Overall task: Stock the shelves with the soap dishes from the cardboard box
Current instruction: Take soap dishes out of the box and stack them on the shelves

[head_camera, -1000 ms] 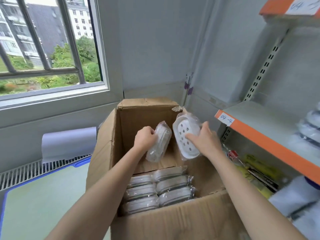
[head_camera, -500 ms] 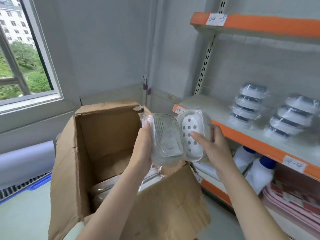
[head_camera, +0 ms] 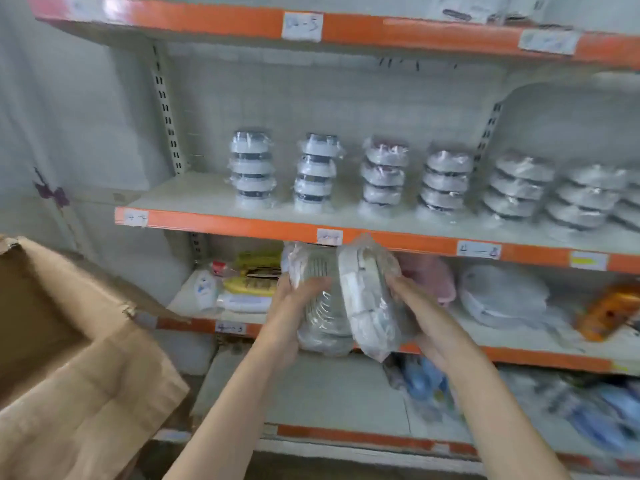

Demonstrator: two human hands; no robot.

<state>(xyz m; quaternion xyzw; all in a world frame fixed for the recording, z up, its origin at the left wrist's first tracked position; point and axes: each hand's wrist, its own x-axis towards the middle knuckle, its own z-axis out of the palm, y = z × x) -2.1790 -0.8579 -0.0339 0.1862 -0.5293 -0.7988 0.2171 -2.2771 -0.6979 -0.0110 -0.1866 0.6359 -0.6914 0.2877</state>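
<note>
At the far left the cardboard box [head_camera: 62, 341] is standing open, its flap hanging toward the shelving. Just right of it the left hand [head_camera: 291, 306] is gripping a clear wrapped soap dish [head_camera: 320, 299] — fingers curled round its lower-left side, ribbed face turned toward the camera, long axis running roughly upright. Touching it on the right, the white wrapped soap dish [head_camera: 367, 299] is tilting edge-on, its long axis also near upright and leaning slightly left at the top; the right hand [head_camera: 433, 327] is clasping it from the right and below. Both dishes are hovering in front of the orange-edged middle shelf [head_camera: 242, 225], where stacks of wrapped soap dishes [head_camera: 382, 174] are standing in a row — four high, apart from one another. Lower shelves are holding blurred packaged goods against a pale grey wall.
</note>
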